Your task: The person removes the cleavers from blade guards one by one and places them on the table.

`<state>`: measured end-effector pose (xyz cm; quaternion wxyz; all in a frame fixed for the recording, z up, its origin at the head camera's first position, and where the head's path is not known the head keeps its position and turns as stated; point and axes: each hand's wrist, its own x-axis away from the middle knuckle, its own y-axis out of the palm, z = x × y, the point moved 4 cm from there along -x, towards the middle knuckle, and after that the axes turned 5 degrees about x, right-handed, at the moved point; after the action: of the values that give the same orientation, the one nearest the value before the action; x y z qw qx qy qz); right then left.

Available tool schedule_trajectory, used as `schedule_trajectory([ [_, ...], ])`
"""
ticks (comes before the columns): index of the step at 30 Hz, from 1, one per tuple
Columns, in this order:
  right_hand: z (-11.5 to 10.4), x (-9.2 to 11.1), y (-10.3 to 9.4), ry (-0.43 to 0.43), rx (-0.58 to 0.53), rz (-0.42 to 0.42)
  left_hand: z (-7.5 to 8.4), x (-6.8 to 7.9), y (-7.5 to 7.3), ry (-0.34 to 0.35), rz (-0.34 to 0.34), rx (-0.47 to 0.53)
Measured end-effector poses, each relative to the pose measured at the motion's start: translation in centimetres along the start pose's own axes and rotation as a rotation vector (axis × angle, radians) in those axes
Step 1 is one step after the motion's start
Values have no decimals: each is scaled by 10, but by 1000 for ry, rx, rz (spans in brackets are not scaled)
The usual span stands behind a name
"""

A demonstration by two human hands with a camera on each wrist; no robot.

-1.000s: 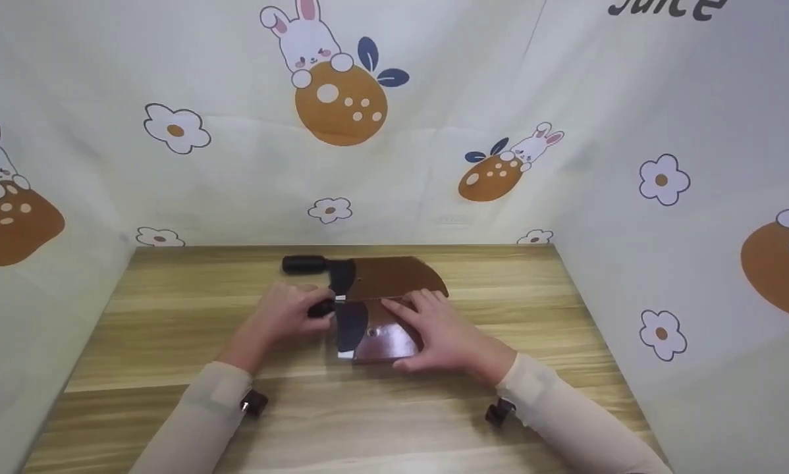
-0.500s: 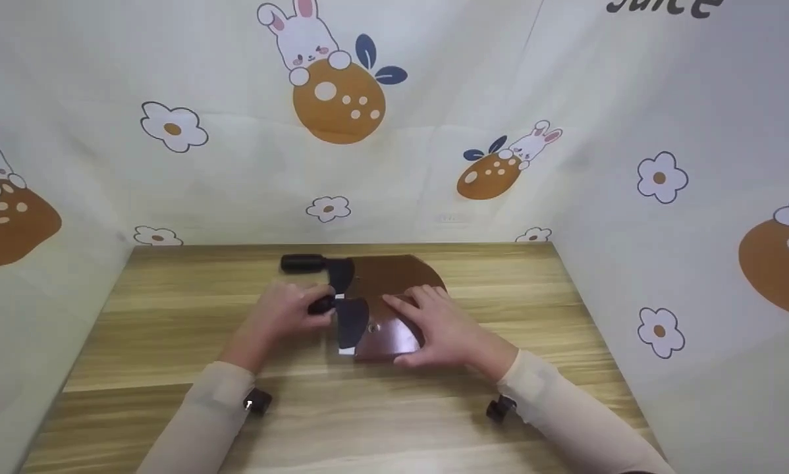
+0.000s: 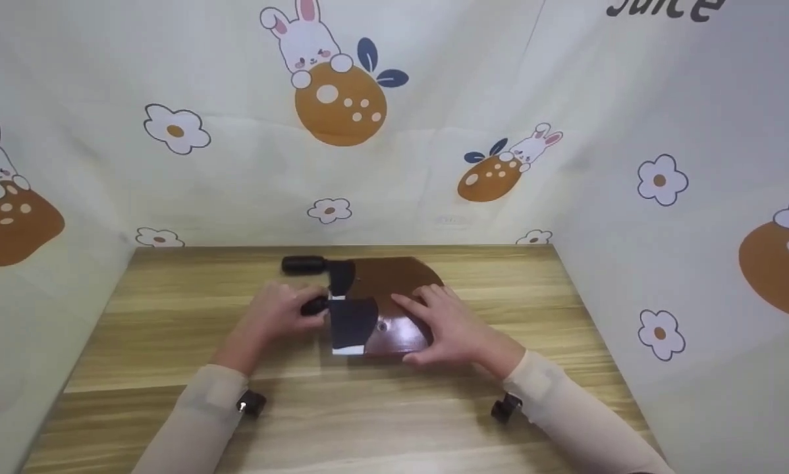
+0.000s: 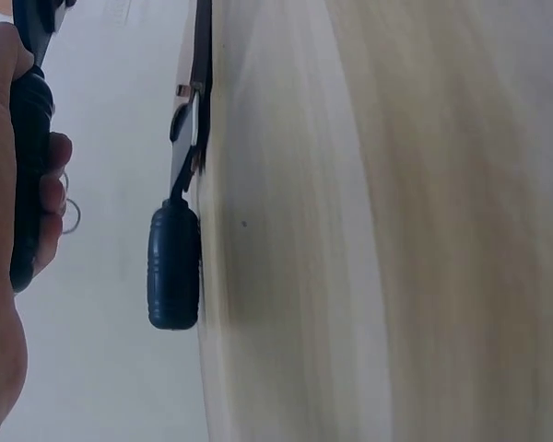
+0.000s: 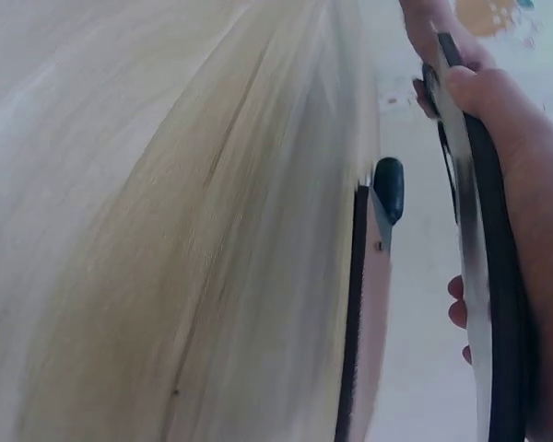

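Two cleavers with black handles and brown sheaths are in the head view. My left hand point(image 3: 279, 316) grips the handle point(image 3: 314, 305) of the nearer one, fingers curled round it. Its dark blade point(image 3: 353, 322), with a bright strip along the near edge, shows between handle and sheath. My right hand point(image 3: 457, 329) holds the brown sheath point(image 3: 401, 336) by its right end, thumb at the near edge and fingers over the far side. In the wrist views this cleaver is raised off the table. The other cleaver, its sheath point(image 3: 394, 273) partly overlapped, lies behind it.
The second cleaver's handle point(image 3: 303, 264) points left near the back edge of the wood-grain table point(image 3: 381, 421). Cloth walls point(image 3: 236, 178) printed with rabbits and flowers stand at the back and both sides.
The right hand and the sheath have shifted slightly right, while the left hand with the handle moved a little left. A wider band of the nearer cleaver's blade now shows.
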<state>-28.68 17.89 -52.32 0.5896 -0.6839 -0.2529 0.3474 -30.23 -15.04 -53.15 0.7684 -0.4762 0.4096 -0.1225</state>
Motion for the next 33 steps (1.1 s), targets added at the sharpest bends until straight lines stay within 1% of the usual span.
schedule_trajectory([
  [8,0,2,2,-27,-14,14,-1,5,1,-22,-25,11],
  [12,1,3,0,-45,-18,20,-2,9,0,-25,-3,10],
  [15,2,3,-2,-52,-18,26,-3,10,-2,-5,34,-6],
  [17,2,2,-4,-53,-18,25,-4,10,-3,9,46,-16],
  [20,2,3,-4,-51,-21,15,-3,10,-3,19,38,-19],
  [24,2,5,-5,-52,-30,-3,-2,11,-5,0,17,3],
  [30,2,6,-8,-53,-33,-19,-1,9,-6,8,31,15],
  [33,2,6,-9,-52,-33,-22,-2,9,-6,-6,32,6],
])
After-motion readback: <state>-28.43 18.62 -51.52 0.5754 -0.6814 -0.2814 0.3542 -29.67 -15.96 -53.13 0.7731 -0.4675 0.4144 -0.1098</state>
